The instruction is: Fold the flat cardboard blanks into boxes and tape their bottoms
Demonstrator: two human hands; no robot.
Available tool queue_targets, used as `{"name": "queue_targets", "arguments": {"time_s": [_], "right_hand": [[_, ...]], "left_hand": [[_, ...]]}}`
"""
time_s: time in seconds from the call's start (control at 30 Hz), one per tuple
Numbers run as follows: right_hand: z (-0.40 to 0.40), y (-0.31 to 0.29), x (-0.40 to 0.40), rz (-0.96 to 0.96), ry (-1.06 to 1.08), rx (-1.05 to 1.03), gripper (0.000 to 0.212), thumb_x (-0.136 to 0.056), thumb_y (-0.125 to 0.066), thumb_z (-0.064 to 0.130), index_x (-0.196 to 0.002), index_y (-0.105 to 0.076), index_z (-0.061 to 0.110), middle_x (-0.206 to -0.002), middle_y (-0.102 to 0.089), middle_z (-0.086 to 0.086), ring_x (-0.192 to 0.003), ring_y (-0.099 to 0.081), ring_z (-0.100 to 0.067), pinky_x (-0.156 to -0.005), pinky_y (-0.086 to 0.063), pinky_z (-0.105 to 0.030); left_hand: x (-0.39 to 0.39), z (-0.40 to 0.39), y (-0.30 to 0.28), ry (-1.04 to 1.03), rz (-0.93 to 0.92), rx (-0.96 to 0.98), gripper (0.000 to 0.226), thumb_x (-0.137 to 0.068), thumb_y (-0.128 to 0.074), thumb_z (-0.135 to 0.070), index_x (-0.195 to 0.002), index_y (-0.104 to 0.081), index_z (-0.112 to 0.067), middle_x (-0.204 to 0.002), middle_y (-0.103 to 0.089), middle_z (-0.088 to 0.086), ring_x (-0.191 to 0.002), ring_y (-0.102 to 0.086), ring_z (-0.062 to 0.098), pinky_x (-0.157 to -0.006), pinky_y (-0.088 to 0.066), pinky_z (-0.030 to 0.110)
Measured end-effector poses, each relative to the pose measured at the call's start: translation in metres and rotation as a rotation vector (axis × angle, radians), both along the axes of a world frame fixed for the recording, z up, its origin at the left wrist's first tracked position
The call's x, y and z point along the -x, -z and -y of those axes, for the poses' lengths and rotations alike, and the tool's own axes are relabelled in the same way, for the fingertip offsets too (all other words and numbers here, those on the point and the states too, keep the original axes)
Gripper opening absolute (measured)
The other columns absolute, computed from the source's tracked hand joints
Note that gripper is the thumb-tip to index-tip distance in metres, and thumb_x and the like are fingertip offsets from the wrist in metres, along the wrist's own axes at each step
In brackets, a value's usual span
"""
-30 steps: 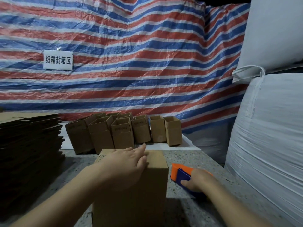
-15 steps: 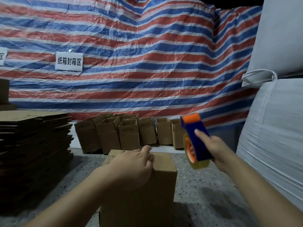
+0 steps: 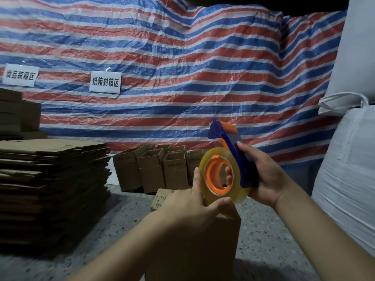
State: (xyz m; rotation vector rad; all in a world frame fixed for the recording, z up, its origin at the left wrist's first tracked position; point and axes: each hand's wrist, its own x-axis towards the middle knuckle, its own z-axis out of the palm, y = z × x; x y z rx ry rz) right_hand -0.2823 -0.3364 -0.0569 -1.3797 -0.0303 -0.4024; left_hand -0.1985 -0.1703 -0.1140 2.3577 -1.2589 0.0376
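A folded cardboard box [image 3: 194, 246] stands upright on the speckled table in front of me, bottom flaps up. My right hand [image 3: 263, 175] grips the blue-and-orange tape dispenser [image 3: 229, 159] above the box; its clear tape roll [image 3: 220, 176] faces me. My left hand [image 3: 190, 205] has left the box top and pinches the lower left edge of the tape roll between thumb and forefinger. A tall stack of flat cardboard blanks [image 3: 52, 185] lies at the left.
Several finished open boxes [image 3: 154, 169] stand in a row at the back of the table [image 3: 269, 236], against a striped tarp wall [image 3: 182, 78] with two paper signs. Big white sacks [image 3: 349, 159] crowd the right side.
My right hand lifted the dispenser off the table and brought it up over the box. My left hand came off the box top and took hold of the roll's edge.
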Motion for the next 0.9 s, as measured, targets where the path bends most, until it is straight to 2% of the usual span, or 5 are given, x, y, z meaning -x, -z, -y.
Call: {"name": "queue_targets", "arguments": {"time_s": [0.27,0.4,0.57,0.7,0.9], "right_hand": [[-0.004,-0.007,-0.004,-0.087,0.003,0.162,0.034,-0.092,-0.063,0.046,-0.095,-0.082,0.018,-0.089,-0.073,-0.008,-0.074,-0.07,-0.019,-0.064,-0.058,-0.033],[0.0,-0.015,-0.006,-0.141,0.012,0.22,0.032,-0.087,-0.069,0.046,-0.088,-0.082,0.017,-0.084,-0.071,-0.009,-0.071,-0.068,-0.02,-0.062,-0.056,-0.032],[0.009,-0.038,-0.004,-0.321,0.001,0.291,0.05,-0.076,-0.076,0.042,-0.108,-0.07,0.005,-0.081,-0.071,-0.014,-0.061,-0.066,-0.022,-0.051,-0.055,-0.031],[0.013,-0.048,-0.005,-0.416,-0.012,0.365,0.06,-0.069,-0.078,0.042,-0.115,-0.065,0.005,-0.079,-0.071,-0.013,-0.057,-0.066,-0.02,-0.049,-0.055,-0.029],[0.01,-0.057,-0.012,-0.488,-0.064,0.463,0.054,-0.07,-0.074,0.042,-0.111,-0.065,0.007,-0.074,-0.071,-0.011,-0.053,-0.065,-0.018,-0.049,-0.054,-0.027]], "left_hand": [[-0.001,0.003,0.007,-0.059,0.063,0.016,0.122,-0.06,-0.007,-0.1,-0.15,0.028,-0.026,-0.089,-0.06,-0.005,-0.094,-0.063,0.017,-0.095,-0.051,0.045],[-0.002,0.004,0.005,-0.049,0.009,0.016,0.125,-0.058,-0.005,-0.102,-0.154,0.02,-0.025,-0.112,-0.067,-0.003,-0.1,-0.062,0.015,-0.097,-0.048,0.041],[-0.012,-0.003,-0.004,0.036,-0.249,0.156,0.066,-0.098,-0.016,-0.066,-0.154,-0.012,-0.033,-0.109,-0.06,-0.012,-0.089,-0.055,0.002,-0.077,-0.04,0.022],[-0.022,-0.009,-0.013,-0.005,-0.442,0.376,0.034,-0.105,-0.029,-0.028,-0.131,-0.047,-0.016,-0.127,-0.059,0.011,-0.113,-0.058,0.025,-0.102,-0.045,0.047],[-0.038,-0.02,-0.027,-0.14,-0.981,0.789,0.063,-0.104,-0.022,-0.052,-0.088,-0.062,-0.006,-0.085,-0.075,0.018,-0.081,-0.07,0.026,-0.065,-0.054,0.032]]}}
